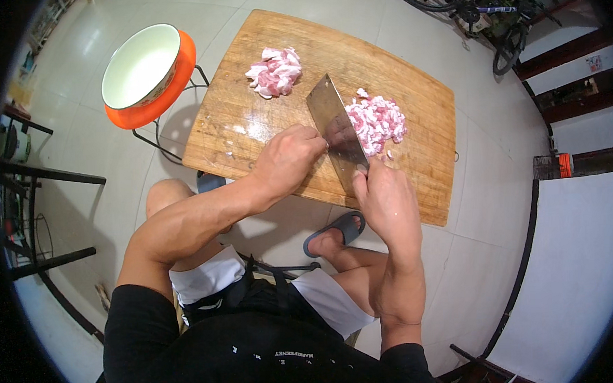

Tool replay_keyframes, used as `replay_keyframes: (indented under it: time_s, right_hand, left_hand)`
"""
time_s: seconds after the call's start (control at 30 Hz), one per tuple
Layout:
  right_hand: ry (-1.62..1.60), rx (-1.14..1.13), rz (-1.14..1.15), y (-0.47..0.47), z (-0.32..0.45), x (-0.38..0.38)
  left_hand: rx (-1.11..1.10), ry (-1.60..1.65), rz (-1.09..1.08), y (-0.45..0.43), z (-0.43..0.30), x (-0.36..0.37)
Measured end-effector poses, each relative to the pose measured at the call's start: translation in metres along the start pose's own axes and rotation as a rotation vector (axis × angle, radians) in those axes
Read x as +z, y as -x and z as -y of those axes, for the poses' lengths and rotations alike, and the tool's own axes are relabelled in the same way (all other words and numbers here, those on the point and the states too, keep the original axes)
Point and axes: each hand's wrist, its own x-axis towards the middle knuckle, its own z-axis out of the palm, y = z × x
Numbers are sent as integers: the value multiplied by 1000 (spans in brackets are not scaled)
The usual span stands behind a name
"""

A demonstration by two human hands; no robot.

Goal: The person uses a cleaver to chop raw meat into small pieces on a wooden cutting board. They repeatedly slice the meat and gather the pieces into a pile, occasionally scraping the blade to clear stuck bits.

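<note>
My right hand grips the handle of a broad metal cleaver, whose blade stands tilted over the wooden cutting board. My left hand is curled with its fingertips at the left face of the blade; whether anything is pinched under the fingers I cannot tell. Just right of the blade lies a spread heap of finely chopped pink and white meat, partly hidden by the cleaver. A smaller pile of larger meat slices sits near the board's far left part.
Left of the board, a deep white enamel bowl rests on a round orange stool with black metal legs. My knees and slippered feet are below the board's near edge. A bicycle stands at the far right, and black metal legs reach in at the left.
</note>
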Motion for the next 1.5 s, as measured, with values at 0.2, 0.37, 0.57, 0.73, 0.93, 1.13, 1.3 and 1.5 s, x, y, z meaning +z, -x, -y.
replay_keyframes:
  time_s: [0.2, 0.37, 0.57, 0.73, 0.93, 1.13, 1.3, 1.5]
  right_hand:
    - [-17, -13, 23, -1, 0, 2]
    - [41, -25, 54, 0, 2, 2]
    - [54, -39, 47, -3, 7, 5]
    - [50, -71, 8, -39, 11, 17]
    - [78, -38, 64, -12, 1, 9]
    - [-59, -4, 0, -51, -8, 24]
    - [-532, 188, 154, -71, -55, 24]
    - [-311, 77, 12, -45, -41, 8]
  left_hand:
    - [-109, 43, 52, -4, 1, -3]
    - [-99, 75, 28, -9, 1, -6]
    - [-87, 91, 57, -8, 8, -3]
    - [-40, 70, 61, -8, 7, -5]
    - [-62, 60, 30, -6, 9, -5]
    - [-7, 94, 93, -5, 2, -9]
    - [4, 71, 48, -3, 12, -9]
    - [-88, 64, 56, -4, -1, -26]
